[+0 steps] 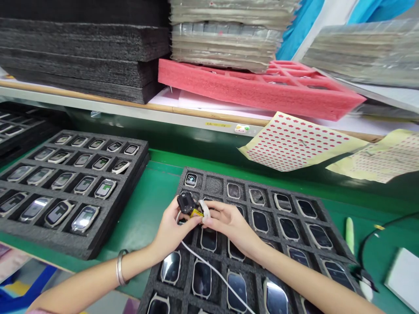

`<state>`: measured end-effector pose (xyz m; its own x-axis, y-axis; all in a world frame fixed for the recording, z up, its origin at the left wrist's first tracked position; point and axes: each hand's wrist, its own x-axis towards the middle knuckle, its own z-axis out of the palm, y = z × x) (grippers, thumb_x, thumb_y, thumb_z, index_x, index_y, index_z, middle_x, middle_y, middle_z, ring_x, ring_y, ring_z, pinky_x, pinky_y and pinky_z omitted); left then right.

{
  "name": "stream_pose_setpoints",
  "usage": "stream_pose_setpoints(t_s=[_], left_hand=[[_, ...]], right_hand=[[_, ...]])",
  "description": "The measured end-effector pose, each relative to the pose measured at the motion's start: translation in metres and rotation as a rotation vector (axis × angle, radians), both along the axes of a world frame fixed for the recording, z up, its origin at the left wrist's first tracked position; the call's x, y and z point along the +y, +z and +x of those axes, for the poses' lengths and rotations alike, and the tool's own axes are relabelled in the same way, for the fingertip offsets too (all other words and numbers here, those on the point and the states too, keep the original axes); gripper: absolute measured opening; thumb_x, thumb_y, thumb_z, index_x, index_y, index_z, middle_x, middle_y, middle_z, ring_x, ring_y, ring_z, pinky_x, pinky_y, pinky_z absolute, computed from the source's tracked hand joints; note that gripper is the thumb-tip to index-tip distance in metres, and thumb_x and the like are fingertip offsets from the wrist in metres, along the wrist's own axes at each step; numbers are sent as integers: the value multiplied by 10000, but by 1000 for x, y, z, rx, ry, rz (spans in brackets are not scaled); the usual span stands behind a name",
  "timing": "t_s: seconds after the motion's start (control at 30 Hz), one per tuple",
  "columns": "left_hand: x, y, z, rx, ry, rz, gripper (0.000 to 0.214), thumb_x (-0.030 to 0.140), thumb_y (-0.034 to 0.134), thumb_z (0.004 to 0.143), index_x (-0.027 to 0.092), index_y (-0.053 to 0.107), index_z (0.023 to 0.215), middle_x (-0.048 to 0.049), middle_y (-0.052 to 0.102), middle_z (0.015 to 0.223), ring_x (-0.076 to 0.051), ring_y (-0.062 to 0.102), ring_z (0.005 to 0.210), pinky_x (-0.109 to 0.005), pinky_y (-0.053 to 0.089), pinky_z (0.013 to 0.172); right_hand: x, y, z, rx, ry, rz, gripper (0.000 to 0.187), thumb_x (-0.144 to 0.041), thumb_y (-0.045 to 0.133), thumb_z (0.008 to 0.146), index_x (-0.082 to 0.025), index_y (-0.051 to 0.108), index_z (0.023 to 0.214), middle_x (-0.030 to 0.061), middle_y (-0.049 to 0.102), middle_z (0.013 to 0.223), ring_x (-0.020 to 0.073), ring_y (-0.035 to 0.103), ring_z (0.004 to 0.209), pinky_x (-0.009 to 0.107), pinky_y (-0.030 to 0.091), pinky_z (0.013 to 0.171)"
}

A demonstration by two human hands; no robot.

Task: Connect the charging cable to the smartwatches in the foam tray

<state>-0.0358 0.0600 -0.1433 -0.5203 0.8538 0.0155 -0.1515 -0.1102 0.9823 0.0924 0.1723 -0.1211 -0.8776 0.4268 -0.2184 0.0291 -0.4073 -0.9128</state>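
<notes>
My left hand pinches a small square black module between thumb and fingers. My right hand grips a white-rimmed watch case close against it, and a yellow strip lies between the two. A thin white cable runs from under my left hand down to the lower right, across a dark foam tray. That tray sits beneath both hands and holds rows of watch bodies with dark screens, some hidden by my hands and forearms.
A second foam tray of watch bodies stands on the green mat to the left. Behind it are a shelf with black foam stacks, a pink foam tray, and red-dotted sticker sheets. A black cable and white pad lie right.
</notes>
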Motion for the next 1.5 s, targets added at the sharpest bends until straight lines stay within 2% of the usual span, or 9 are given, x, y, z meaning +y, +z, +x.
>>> stream_pose_setpoints(t_s=[0.13,0.3,0.5,0.7,0.87,1.07,1.3,1.4,1.5], left_hand=[[0,6,-1,-87,7,14,302,204,737,718,182,576,972,-1,635,870,-129,610,740,-222,521,652],[0,10,-6,-23,61,28,214,233,722,732,158,614,901,-19,646,832,-147,608,736,-241,516,659],[-6,12,-13,219,-19,-7,161,230,774,678,159,636,719,-15,632,716,-169,598,706,-263,477,671],[-11,13,-12,423,-35,100,129,225,734,738,178,627,793,-43,639,795,-198,606,777,-312,470,747],[-8,12,-21,548,-19,217,293,256,818,626,184,597,805,-51,532,889,-207,534,831,-301,447,704],[-7,10,-21,390,-99,204,437,276,866,534,183,558,830,-35,517,879,-207,496,827,-297,406,715],[-9,6,-12,135,-175,105,539,246,885,482,203,551,903,-12,543,888,-196,519,838,-264,426,708],[-10,7,-8,65,-200,87,575,250,874,506,217,535,970,-10,546,919,-179,535,822,-242,436,678],[-9,6,-6,30,-208,5,566,329,820,607,227,489,1055,-8,544,902,-153,552,745,-221,446,606]], right_hand=[[3,0,0,22,-38,-8,423,-274,781,734,-153,628,1109,72,665,930,167,614,795,275,503,687],[4,6,-1,55,4,-67,361,-311,750,768,-135,651,1067,81,670,885,157,616,760,267,497,690],[10,3,1,81,157,-47,394,-245,769,738,-126,648,1094,89,650,945,140,585,763,223,488,626],[14,-1,3,123,245,-23,480,-178,801,689,-147,619,1132,78,639,963,157,589,838,241,493,684],[11,0,5,167,352,-64,521,-187,825,668,-165,609,1142,50,636,889,139,590,776,254,484,701],[1,3,8,263,378,-20,561,-158,858,609,-224,652,1127,51,563,1051,165,603,858,297,495,758],[-4,5,11,197,354,66,618,-178,898,532,-222,675,1106,57,545,1029,189,611,857,355,502,808],[-5,5,10,188,345,-2,604,-186,901,529,-194,678,1091,57,559,1005,180,619,814,322,503,756],[-6,5,7,170,342,-161,500,-283,843,650,-142,660,1093,65,622,885,160,624,720,297,492,703]])
